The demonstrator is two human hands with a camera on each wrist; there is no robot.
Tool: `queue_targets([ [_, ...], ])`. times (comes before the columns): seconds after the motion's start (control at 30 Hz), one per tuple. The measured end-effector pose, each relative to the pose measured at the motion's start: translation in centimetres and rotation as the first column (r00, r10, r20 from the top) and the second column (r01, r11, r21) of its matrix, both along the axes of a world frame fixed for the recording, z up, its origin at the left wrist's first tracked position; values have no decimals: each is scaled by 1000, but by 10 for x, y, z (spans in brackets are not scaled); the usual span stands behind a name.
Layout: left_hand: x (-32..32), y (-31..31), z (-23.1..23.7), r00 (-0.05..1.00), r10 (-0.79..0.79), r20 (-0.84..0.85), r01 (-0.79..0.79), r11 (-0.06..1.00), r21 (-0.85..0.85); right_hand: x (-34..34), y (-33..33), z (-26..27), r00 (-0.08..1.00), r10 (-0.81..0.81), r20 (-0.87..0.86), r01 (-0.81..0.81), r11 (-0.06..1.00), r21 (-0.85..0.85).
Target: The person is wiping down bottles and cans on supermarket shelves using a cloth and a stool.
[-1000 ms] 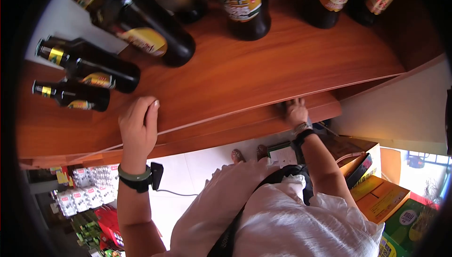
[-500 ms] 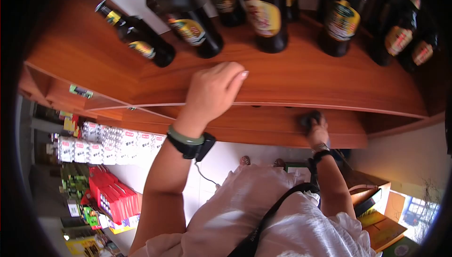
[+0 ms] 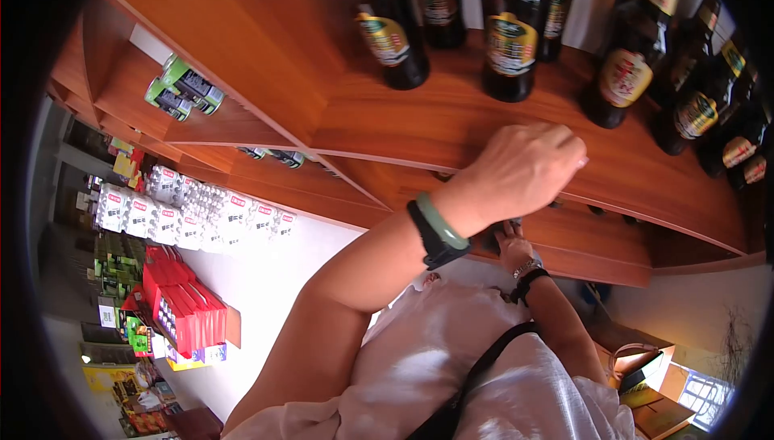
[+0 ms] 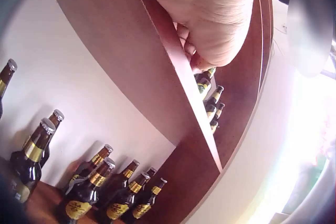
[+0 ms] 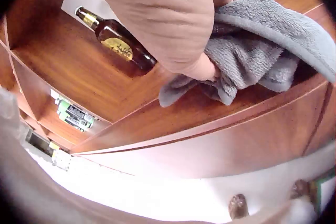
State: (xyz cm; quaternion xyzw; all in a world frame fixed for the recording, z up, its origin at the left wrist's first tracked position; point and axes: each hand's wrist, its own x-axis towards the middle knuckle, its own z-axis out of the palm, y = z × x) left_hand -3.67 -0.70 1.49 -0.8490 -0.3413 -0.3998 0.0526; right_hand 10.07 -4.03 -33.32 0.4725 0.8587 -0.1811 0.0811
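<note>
My left hand (image 3: 524,170) rests by the front edge of the upper wooden shelf (image 3: 403,129), its fingers loosely curled and holding nothing. In the left wrist view this hand (image 4: 210,14) lies over the shelf's edge, fingertips partly hidden. Lower down, my right hand (image 3: 514,250) is at the lower shelf (image 3: 572,250). The right wrist view shows the right hand (image 5: 168,24) gripping a bunched grey cloth (image 5: 252,50) against the wood, its fingers mostly hidden. Dark beer bottles stand on the upper shelf, including one (image 3: 510,53) behind the left hand.
A brown bottle (image 5: 121,45) stands beside the right hand. More bottles (image 4: 79,211) stand on another shelf level. Green cans (image 3: 193,85) occupy the compartment at left. On the floor side are white packs (image 3: 169,214), red bags (image 3: 185,303) and, at right, cardboard boxes (image 3: 657,412).
The view has shifted, bringing the green cans in at left. My left hand has moved right along the upper shelf, closer above the right hand, which remains at the lower shelf.
</note>
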Motion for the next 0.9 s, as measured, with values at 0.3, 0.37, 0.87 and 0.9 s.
queue_targets([
  [0.3, -109, -67, -38, 966, -181, 184, 196, 978, -70, -44, -6, 10, 627, -445, -639, 99, 860, -501],
  [0.37, -148, -85, -68, 986, -55, 158, 90, 970, -226, -39, -4, 32, 535, -573, -621, 200, 800, -565],
  [0.87, -302, -166, -192, 956, 276, -99, -246, 572, -783, -113, -15, 30, 931, -176, -320, 29, 909, -416],
  [0.9, -306, -172, -201, 939, 332, -85, -267, 552, -790, -120, -16, 43, 920, -200, -336, 25, 887, -461],
])
